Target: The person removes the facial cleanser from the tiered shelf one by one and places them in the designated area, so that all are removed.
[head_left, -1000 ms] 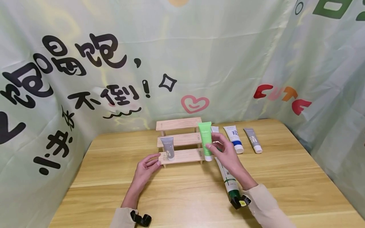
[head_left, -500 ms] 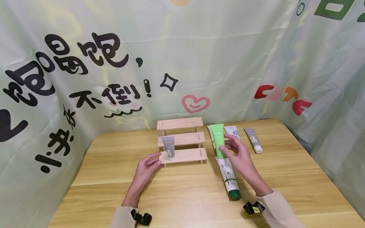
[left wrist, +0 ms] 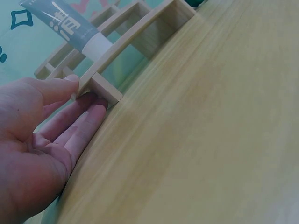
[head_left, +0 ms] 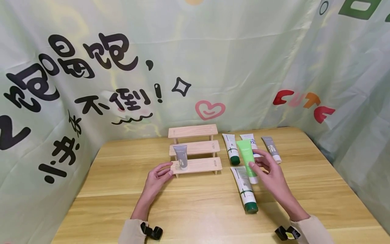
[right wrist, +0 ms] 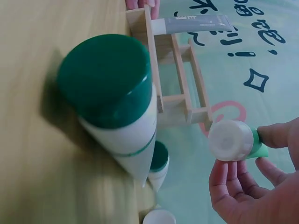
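Observation:
My right hand (head_left: 272, 174) pinches a light green squeeze tube (head_left: 246, 157) between thumb and fingers, its white cap (right wrist: 230, 140) pointing down. The tube is held over the right side of the table, above the other tubes. My left hand (head_left: 156, 179) holds the left end of the lowest step of a three-tier wooden display stand (head_left: 202, 165); the thumb (left wrist: 60, 88) lies at the step's edge, the fingers near its leg. A grey tube (head_left: 181, 156) stands upright on its white cap at the left of that lowest step.
Right of the stand lie a large white tube with a green cap (head_left: 244, 189), a smaller white-and-green tube (head_left: 231, 147), a white tube with blue writing (head_left: 246, 136) partly hidden by the green one, and another grey tube (head_left: 271, 148). A printed curtain (head_left: 243, 67) hangs behind the table.
My right hand has carried the green tube away from the stand's right end, rightward and slightly toward me. My left hand stays at the stand, and the grey tube still stands on it.

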A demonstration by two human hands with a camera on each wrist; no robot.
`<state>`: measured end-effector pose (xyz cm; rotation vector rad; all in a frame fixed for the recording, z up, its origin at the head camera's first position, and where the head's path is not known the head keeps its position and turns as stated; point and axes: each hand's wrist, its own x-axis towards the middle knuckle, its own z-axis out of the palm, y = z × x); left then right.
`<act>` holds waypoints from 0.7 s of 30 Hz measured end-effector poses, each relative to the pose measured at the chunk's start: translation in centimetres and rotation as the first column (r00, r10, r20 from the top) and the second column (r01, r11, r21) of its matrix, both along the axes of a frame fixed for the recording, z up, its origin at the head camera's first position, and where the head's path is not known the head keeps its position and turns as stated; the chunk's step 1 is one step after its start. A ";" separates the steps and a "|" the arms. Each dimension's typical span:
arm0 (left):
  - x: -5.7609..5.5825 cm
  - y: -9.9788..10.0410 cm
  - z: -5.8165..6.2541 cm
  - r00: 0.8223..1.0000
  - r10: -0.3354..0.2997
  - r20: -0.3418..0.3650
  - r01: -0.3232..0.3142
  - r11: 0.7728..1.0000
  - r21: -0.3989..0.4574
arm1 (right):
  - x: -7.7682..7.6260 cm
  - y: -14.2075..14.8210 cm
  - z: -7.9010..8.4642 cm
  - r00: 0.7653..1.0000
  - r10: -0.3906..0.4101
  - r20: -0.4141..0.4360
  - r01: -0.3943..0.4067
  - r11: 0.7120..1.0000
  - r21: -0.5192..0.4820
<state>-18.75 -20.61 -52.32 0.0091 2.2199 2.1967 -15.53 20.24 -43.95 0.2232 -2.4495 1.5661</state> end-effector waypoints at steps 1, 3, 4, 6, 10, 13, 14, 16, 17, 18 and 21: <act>0.0 0.0 0.0 1.000 0.000 0.000 0.000 1.000 0.003 | 0.1 0.2 -0.1 1.000 -0.005 -0.004 0.005 1.000 0.012; -0.1 0.0 0.0 1.000 0.000 0.002 0.000 1.000 0.012 | 0.4 0.7 -0.4 1.000 -0.010 -0.009 0.010 0.999 0.032; -0.1 0.0 0.0 1.000 0.000 0.002 0.000 1.000 0.010 | 0.5 1.0 -0.6 1.000 -0.011 -0.011 0.011 0.999 0.039; -0.1 0.0 -0.1 1.000 0.000 0.006 0.000 1.000 0.012 | 0.8 1.4 -0.8 1.000 -0.013 -0.012 0.014 0.998 0.054; -0.1 0.1 -0.1 1.000 0.003 0.013 -0.003 1.000 0.005 | 1.3 2.3 -1.4 1.000 -0.023 -0.003 0.023 0.997 0.070; -0.1 0.2 0.0 1.000 0.005 0.009 -0.005 1.000 0.001 | 1.7 2.9 -1.8 1.000 -0.026 0.005 0.026 0.997 0.068; -0.1 0.2 0.0 1.000 0.006 0.008 -0.006 1.000 0.001 | 1.8 3.0 -2.0 1.000 -0.025 0.007 0.024 0.998 0.064; -0.1 0.1 0.0 1.000 0.008 0.007 -0.008 1.000 -0.003 | 2.0 3.4 -2.2 1.000 -0.020 0.011 0.019 0.998 0.063; -0.1 0.1 0.0 1.000 0.010 0.007 -0.010 1.000 -0.007 | 2.1 3.5 -2.4 1.000 -0.017 0.016 0.016 0.998 0.063; -0.1 0.1 0.0 1.000 0.012 0.008 -0.012 1.000 -0.008 | 2.2 3.7 -2.5 1.000 -0.014 0.021 0.012 0.998 0.067; 0.0 0.1 0.0 1.000 0.016 0.012 -0.016 1.000 -0.008 | 2.5 4.1 -2.8 0.998 -0.012 0.056 0.007 0.997 0.079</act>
